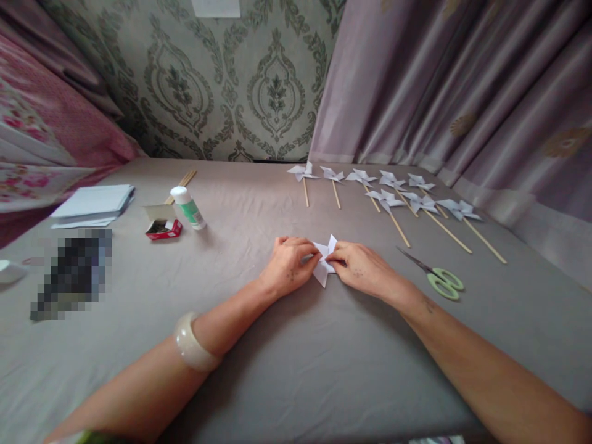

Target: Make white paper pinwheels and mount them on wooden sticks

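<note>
A white paper pinwheel without a visible stick lies at the middle of the table, between both hands. My left hand pinches its left side, fingers closed near the centre. From the right, my right hand grips the paper between thumb and forefinger. The fingers cover part of the pinwheel's middle, so I cannot tell if anything is pinned there. To the right of my right hand lie scissors with light green handles, their blades slightly apart and pointing up and left.
Several finished pinwheels on wooden sticks lie at the back right. At the left are a glue bottle, a small red box of tiny dark items, wooden sticks, a paper stack and a blurred dark object. Curtains flank the grey-covered table.
</note>
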Demonstrator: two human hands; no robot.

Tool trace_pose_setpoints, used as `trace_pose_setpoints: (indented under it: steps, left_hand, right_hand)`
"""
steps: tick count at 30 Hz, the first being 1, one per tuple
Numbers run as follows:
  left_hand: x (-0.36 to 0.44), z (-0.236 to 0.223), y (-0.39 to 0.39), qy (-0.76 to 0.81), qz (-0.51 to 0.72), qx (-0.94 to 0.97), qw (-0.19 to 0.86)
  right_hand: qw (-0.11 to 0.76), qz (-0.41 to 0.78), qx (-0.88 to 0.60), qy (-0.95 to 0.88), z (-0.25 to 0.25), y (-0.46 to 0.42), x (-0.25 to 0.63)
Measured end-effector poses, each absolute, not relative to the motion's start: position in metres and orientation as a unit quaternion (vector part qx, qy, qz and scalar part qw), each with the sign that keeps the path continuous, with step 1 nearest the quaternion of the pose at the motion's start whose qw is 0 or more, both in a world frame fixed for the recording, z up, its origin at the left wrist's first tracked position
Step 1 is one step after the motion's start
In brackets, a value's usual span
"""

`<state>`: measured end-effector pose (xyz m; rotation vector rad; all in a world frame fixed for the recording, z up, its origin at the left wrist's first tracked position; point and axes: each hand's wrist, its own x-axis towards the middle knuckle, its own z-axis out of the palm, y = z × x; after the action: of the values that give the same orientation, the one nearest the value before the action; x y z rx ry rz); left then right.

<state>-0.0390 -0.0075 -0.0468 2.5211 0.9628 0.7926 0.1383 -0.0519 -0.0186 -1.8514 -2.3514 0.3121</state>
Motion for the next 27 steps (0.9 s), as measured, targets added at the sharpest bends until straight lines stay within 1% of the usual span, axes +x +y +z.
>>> trace_pose_setpoints:
  steps: [4,9,13,17,19,22,25,27]
  left_hand:
    - [-0.041,-0.041,-0.003,0.421,0.339,0.817,0.199]
    - [-0.044,-0.041,0.0,0.453,0.368,0.785,0.207]
    - [-0.043,-0.043,0.0,0.457,0.369,0.782,0.212]
    - [-0.043,-0.043,0.002,0.459,0.363,0.783,0.211]
    - [-0.043,-0.043,0.003,0.46,0.36,0.784,0.209]
    - [-0.044,-0.042,0.005,0.456,0.362,0.786,0.205]
    - [-0.045,-0.042,0.006,0.456,0.366,0.786,0.2]
    - [-0.046,-0.043,0.007,0.458,0.37,0.784,0.199]
  right_hand:
    - [0.035,0.108,-0.582,-0.805,-0.011,-0.043,0.14]
    - [0.006,0.071,-0.596,-0.8,-0.011,-0.046,0.136]
    - [0.01,0.051,-0.599,-0.799,-0.015,-0.051,0.134]
    - [0.019,0.056,-0.6,-0.798,-0.014,-0.047,0.136]
    - [0.021,0.072,-0.598,-0.798,-0.013,-0.041,0.138]
    - [0.038,0.135,-0.577,-0.805,-0.012,-0.031,0.144]
    - [0.069,0.207,-0.548,-0.808,-0.011,-0.025,0.153]
    - [0.109,0.231,-0.558,-0.789,-0.011,-0.025,0.158]
